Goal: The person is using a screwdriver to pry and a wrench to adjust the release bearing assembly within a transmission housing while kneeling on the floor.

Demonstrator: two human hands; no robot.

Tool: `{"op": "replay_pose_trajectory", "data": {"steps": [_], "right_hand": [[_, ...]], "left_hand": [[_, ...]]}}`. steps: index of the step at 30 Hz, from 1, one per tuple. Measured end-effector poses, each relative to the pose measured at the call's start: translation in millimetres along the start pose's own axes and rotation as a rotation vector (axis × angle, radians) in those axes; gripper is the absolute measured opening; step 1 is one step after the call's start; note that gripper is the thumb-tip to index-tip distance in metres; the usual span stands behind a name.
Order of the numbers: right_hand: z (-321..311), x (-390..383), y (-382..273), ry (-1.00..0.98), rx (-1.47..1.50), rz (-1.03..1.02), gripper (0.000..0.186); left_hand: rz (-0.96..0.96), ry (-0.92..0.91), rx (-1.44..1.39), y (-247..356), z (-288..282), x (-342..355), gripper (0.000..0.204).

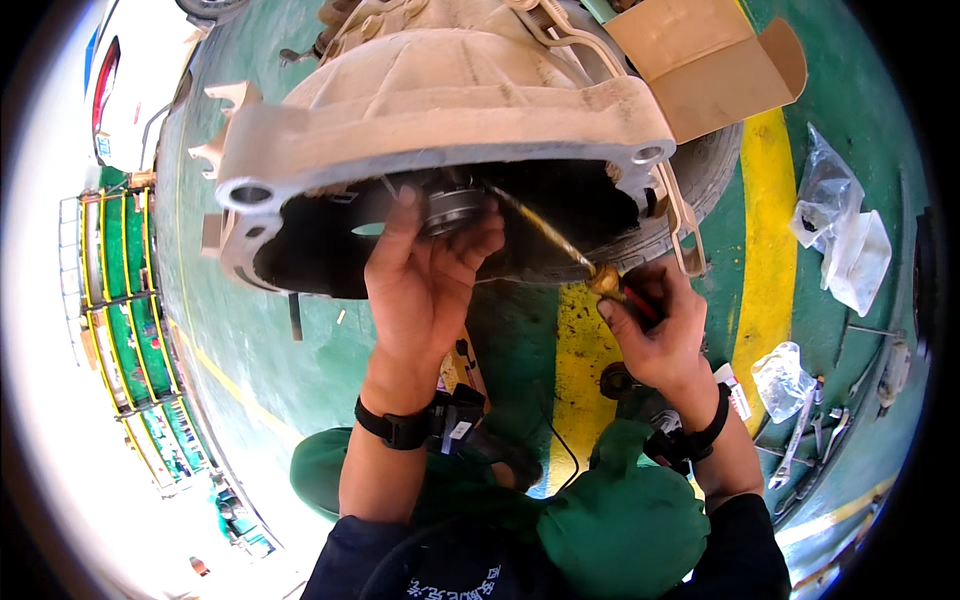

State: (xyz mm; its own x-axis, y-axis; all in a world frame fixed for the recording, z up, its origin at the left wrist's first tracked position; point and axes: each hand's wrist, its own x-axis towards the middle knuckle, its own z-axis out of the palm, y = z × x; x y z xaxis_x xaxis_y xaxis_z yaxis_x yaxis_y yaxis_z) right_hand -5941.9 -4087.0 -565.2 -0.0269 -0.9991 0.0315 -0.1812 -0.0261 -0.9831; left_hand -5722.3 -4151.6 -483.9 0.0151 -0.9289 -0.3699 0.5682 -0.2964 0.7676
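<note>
While the person kneels on the green floor (300, 330), a big tan metal housing (440, 110) lies on its side in front of them, its wide open mouth turned toward their chest. Deep inside that dark mouth sits a round metal part (452, 208), and the left hand (425, 285) reaches up into the opening, fingers spread and curled against the lower side of that part, pressing or steadying it rather than closing around it. The right hand (655, 335) is outside the mouth, down near the housing's right-hand rim, clenched around the red handle of a slim tool (560, 245). Its shaft runs on a slant, from the brass-coloured collar by the right thumb up and to the left, with the tip reaching in beside the round part, just right of the left fingertips. So the part lies up and left of the right hand, along the tool's own line, and the left hand is plainly the nearer one. A cardboard box (700, 60) stands past the housing's far right corner; plastic bags (840, 235) and wrenches (800, 440) lie at the floor's right edge beyond a yellow stripe (765, 250).
</note>
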Motion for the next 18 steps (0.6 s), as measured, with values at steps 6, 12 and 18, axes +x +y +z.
{"op": "replay_pose_trajectory", "data": {"steps": [6, 12, 18], "right_hand": [[-26.1, -22.8, -29.1, -0.111, 0.034, 0.148, 0.04], [-35.4, -17.8, -63.5, -0.258, -0.002, 0.133, 0.036], [-47.1, 3.3, -105.1, -0.437, -0.127, 0.107, 0.038]], "left_hand": [[0.049, -0.086, 0.056, -3.6, -14.3, -0.4, 0.035], [0.062, -0.125, -0.037, -9.6, -21.1, 1.0, 0.038], [0.124, -0.142, -0.295, -21.0, -22.9, -4.4, 0.041]]}}
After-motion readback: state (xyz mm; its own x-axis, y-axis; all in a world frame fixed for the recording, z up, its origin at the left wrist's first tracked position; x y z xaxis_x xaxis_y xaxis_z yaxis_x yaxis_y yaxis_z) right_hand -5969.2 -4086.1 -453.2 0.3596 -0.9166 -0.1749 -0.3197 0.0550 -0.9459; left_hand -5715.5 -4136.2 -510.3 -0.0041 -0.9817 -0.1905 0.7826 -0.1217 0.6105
